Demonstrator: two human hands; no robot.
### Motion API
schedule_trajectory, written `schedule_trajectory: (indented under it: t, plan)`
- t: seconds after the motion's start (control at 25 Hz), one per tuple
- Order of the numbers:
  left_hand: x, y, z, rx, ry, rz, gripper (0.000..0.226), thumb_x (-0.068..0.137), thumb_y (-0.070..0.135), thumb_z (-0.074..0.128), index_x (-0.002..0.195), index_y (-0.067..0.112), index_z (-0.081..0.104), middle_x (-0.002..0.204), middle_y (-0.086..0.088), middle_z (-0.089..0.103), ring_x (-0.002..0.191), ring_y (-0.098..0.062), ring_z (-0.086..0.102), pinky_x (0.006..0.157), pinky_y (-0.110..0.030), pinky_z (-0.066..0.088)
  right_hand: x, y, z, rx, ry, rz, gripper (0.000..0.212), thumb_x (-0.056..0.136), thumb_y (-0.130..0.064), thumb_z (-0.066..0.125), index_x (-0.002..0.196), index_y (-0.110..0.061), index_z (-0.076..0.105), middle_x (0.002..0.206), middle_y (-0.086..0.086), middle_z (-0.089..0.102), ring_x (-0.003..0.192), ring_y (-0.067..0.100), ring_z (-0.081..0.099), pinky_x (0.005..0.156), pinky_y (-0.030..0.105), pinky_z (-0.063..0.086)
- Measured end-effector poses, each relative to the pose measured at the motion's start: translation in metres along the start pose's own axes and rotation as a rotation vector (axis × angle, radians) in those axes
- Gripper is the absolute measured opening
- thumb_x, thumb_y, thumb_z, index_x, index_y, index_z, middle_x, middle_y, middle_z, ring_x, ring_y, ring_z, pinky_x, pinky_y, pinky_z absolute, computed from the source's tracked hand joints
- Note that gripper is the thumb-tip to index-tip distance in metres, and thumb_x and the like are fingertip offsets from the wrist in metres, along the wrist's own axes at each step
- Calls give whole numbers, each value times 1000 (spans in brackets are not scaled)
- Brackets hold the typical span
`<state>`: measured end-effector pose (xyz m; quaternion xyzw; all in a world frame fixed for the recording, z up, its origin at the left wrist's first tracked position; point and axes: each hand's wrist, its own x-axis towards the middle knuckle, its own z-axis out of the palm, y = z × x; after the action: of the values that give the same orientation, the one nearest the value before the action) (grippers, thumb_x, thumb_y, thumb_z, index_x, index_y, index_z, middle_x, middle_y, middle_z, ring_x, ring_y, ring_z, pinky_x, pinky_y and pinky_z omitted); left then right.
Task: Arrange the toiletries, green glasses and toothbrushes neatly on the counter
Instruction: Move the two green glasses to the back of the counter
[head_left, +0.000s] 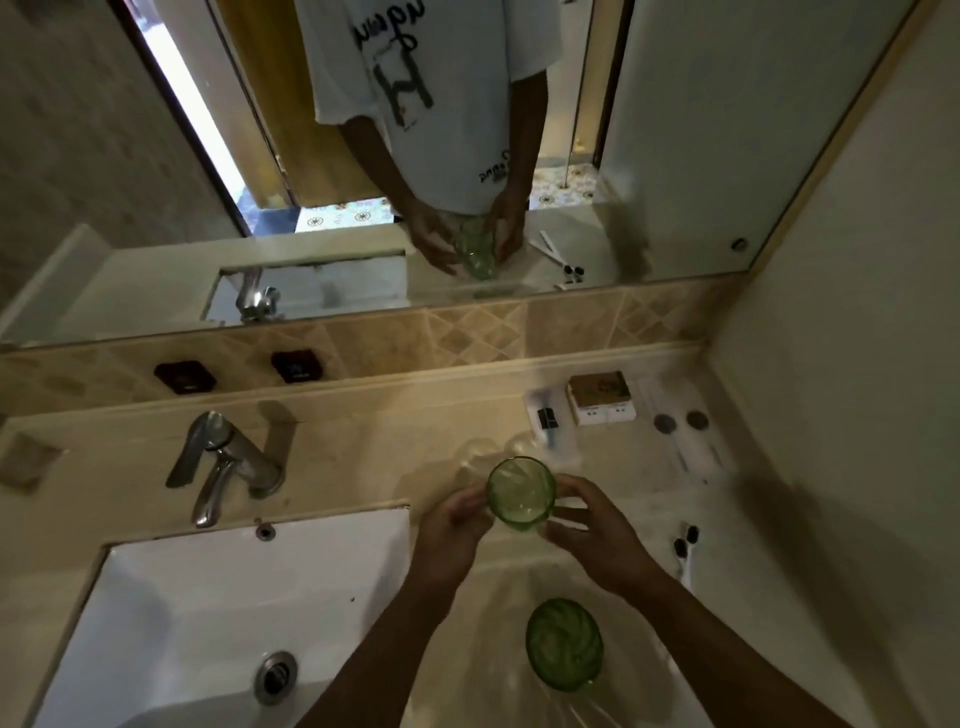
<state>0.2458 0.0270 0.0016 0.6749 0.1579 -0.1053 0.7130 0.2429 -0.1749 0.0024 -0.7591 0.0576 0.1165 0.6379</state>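
Bare forearms, left hand (451, 525), right hand (597, 535), white short-sleeved T-shirt with dark lettering (seen in mirror)

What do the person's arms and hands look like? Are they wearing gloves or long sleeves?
No gloves and no long sleeves. The left hand and the right hand are bare, with no rings, watch or bracelets showing. Both forearms are bare too. The mirror shows a white short-sleeved T-shirt with dark lettering.

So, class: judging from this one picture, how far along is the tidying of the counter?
Looks done: the small toiletry packets sit in a row by the back wall. In hand: the left hand and right hand hold one green glass just above the counter. Left: the second green glass near the front edge and the toothbrushes at the right.
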Motion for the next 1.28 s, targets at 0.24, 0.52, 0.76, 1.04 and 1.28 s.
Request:
schedule_trajectory:
  t: [0.24, 0.52, 0.76, 1.04, 1.28]
  plan:
    - [17, 4, -17, -200, 25, 77, 28, 88, 7, 68, 115, 14, 70, 117, -3, 73, 111, -26, 67, 92, -45, 55, 27, -22, 25, 111, -46, 65, 53, 79, -2, 76, 124, -23, 57, 126, -5, 62, 113, 15, 63, 87, 34, 59]
    - [57, 6, -15, -161, 98, 72, 29, 76, 26, 75, 105, 31, 75, 109, -3, 75, 107, -27, 68, 87, -42, 56, 76, -13, 37, 136, -65, 113, 55, 80, 4, 72, 127, -17, 54, 129, 1, 58, 115, 19, 62, 75, 26, 58]
    - [98, 2, -13, -150, 101, -11, 31, 85, 11, 63, 105, 33, 73, 109, 4, 74, 110, -23, 67, 92, -48, 56, 116, -5, 46, 87, -23, 148, 60, 77, 7, 71, 125, -22, 51, 129, 0, 56, 116, 19, 60, 91, 37, 56]
    - [133, 6, -8, -221, 130, -50, 33, 90, -5, 59, 107, 21, 71, 106, 1, 74, 107, -21, 68, 90, -42, 58, 151, -3, 49, 62, -8, 152, 60, 77, 7, 72, 125, -24, 50, 126, -7, 55, 113, 10, 60, 86, 25, 57]
    - [155, 6, -3, -248, 152, -38, 33, 90, -12, 55, 102, 14, 71, 105, -3, 74, 104, -21, 68, 88, -41, 57, 171, 1, 49, 114, 9, 150, 58, 79, 10, 69, 124, -23, 51, 126, 4, 58, 109, 12, 63, 73, 16, 55]
